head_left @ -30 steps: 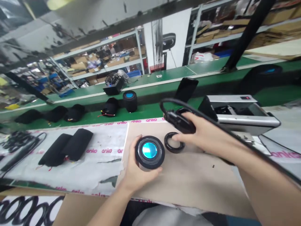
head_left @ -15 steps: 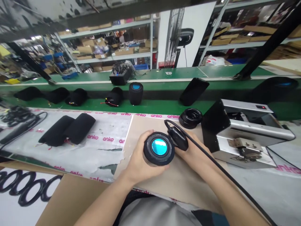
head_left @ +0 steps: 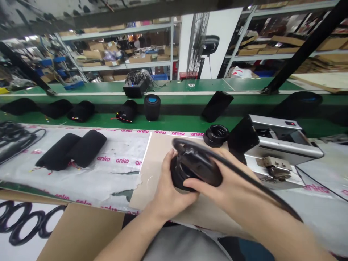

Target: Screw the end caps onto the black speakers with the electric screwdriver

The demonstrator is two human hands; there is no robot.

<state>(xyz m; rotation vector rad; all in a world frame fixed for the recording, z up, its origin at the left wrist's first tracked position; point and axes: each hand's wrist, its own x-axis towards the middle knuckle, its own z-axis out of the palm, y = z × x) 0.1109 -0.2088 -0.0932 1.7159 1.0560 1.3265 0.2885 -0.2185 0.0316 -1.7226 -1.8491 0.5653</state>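
My left hand [head_left: 168,194] is wrapped round a black cylindrical speaker [head_left: 176,177] held upright over the tan board. My right hand [head_left: 227,183] grips a black, rounded corded tool [head_left: 202,166], its thumb along the near side. The tool lies over the speaker's top end and hides most of it; whether the two touch I cannot tell. From the tool a thick black cable [head_left: 250,175] runs back over my right forearm. Just beyond my hands, black rings [head_left: 216,135] sit stacked on the board.
A silver machine [head_left: 282,145] stands at right. Two black fabric-covered cylinders [head_left: 88,148] with wires lie at left. Along the green bench [head_left: 174,121] are several more cylinders and an upright speaker [head_left: 152,107]. Black rings [head_left: 27,228] lie at lower left.
My right hand has brought the corded tool leftward and over the speaker's top, covering its shiny blue disc. The left hand keeps its hold. The view has shifted slightly.
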